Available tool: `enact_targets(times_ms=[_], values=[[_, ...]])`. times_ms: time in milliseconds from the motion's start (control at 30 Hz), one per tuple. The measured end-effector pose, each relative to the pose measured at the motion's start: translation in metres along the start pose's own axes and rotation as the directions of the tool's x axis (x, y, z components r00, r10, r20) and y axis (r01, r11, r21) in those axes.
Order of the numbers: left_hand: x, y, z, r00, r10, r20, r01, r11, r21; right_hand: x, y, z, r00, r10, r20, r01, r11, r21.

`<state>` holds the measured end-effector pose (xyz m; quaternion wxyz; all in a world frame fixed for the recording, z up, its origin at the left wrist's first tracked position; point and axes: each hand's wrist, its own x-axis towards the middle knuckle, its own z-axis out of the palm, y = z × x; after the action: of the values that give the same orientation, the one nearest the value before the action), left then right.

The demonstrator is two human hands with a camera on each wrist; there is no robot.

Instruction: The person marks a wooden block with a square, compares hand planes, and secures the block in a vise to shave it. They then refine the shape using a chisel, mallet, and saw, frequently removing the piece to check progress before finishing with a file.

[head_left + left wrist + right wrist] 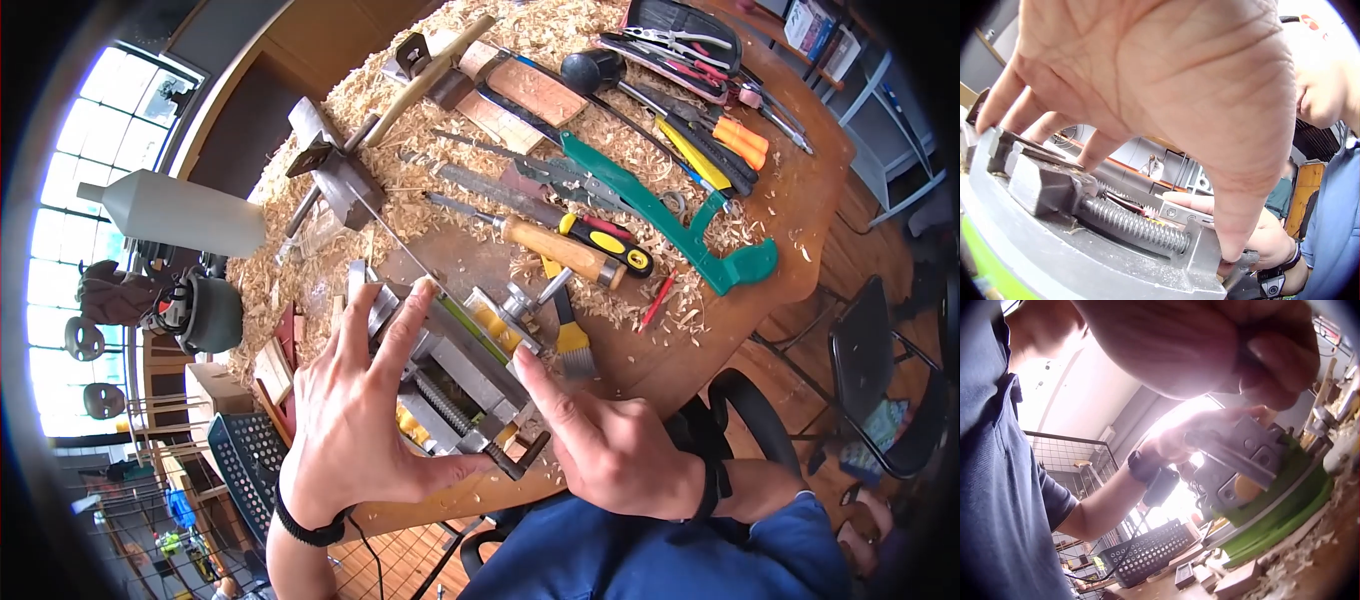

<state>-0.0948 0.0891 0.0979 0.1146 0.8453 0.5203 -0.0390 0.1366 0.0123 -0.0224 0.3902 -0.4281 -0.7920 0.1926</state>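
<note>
A grey metal vise (455, 365) with a threaded screw (1135, 225) and a green base (1279, 519) lies in front of the person. Over it spreads my left hand (365, 410), fingertips resting along its far end and thumb by the crank handle (520, 458) at the near end. From the right, my right hand (620, 450) points its straight index finger at the vise's near right side, fingertip right at the edge, while its other fingers curl toward the palm. A thin metal rod (395, 235) reaches to the left index fingertip.
Wood shavings cover much of the table. Right of the vise lie a brush (573, 345), a wooden-handled chisel (560, 248), a green-handled saw (690, 240) and a red pencil (657, 300). A hand plane (335, 180), a white bottle (190, 215) and a perforated basket (245, 455) are on the left.
</note>
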Motion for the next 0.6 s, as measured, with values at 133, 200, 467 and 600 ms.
enact_targets(times_ms=[133, 200, 467, 600], values=[[0.000, 0.001, -0.002, 1.000, -0.013, 0.003, 0.013, 1.000, 0.004, -0.004, -0.006, -0.008, 0.999, 0.030, 0.027, -0.030, 1.000, 0.002], [0.000, 0.002, -0.002, 0.999, -0.028, 0.021, 0.028, 1.000, 0.003, -0.012, -0.008, -0.011, 0.999, 0.037, 0.032, -0.037, 0.999, -0.003], [-0.001, 0.003, -0.002, 1.000, -0.026, 0.010, 0.025, 0.999, 0.025, -0.025, -0.012, -0.022, 0.998, 0.046, 0.053, -0.047, 0.999, 0.021], [0.000, 0.005, -0.003, 0.999, -0.039, 0.029, 0.038, 0.999, 0.029, -0.025, -0.012, -0.022, 0.998, 0.040, 0.055, -0.041, 0.999, 0.023]])
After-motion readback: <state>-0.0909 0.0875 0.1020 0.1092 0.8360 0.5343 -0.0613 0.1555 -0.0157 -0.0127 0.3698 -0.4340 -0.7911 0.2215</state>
